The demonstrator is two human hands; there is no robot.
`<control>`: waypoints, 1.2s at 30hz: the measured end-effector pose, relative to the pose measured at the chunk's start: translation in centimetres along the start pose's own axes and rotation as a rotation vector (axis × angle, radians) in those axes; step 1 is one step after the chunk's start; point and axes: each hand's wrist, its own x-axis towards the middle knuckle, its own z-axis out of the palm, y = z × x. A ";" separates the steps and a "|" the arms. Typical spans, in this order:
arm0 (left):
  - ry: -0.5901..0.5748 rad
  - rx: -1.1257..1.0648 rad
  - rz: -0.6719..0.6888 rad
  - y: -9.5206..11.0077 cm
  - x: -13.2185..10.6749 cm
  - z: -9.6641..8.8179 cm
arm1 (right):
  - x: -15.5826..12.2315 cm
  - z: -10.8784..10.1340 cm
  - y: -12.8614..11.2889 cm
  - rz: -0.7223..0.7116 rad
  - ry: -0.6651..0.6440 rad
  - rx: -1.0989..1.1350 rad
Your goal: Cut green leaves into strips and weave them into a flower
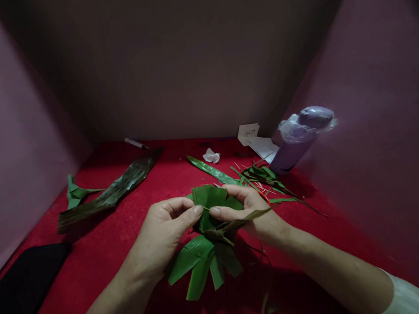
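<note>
A bundle of folded green leaf strips (208, 199) is held up between my two hands, its lower strips fanning out below them. My left hand (171, 223) pinches at the left of the bundle, thumb against bent fingers. From that thumb tip a thin pale stick (206, 208), perhaps a toothpick, runs across the leaf toward the other thumb. My right hand (253, 212) grips the right side of the bundle, with its thumb on the front and its fingers behind. A brownish leaf strip (256, 215) sticks out over the right hand.
Red cloth (105, 268) covers the surface. A long dark leaf (122, 186) and a folded leaf piece (74, 193) lie left; toothpicks and leaf scraps (261, 174) lie right, near a purple container (293, 150). A black object (29, 291) is front left; crumpled white paper (211, 156) lies behind.
</note>
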 end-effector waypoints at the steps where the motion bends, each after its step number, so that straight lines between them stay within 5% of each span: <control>1: -0.007 0.007 0.004 0.0 0.0 0.0 | 0.0 0.0 0.0 0.006 -0.012 0.009; 36: 0.097 -0.048 -0.030 -0.7 0.1 -0.1 | 0.1 0.3 0.3 -0.006 0.054 0.126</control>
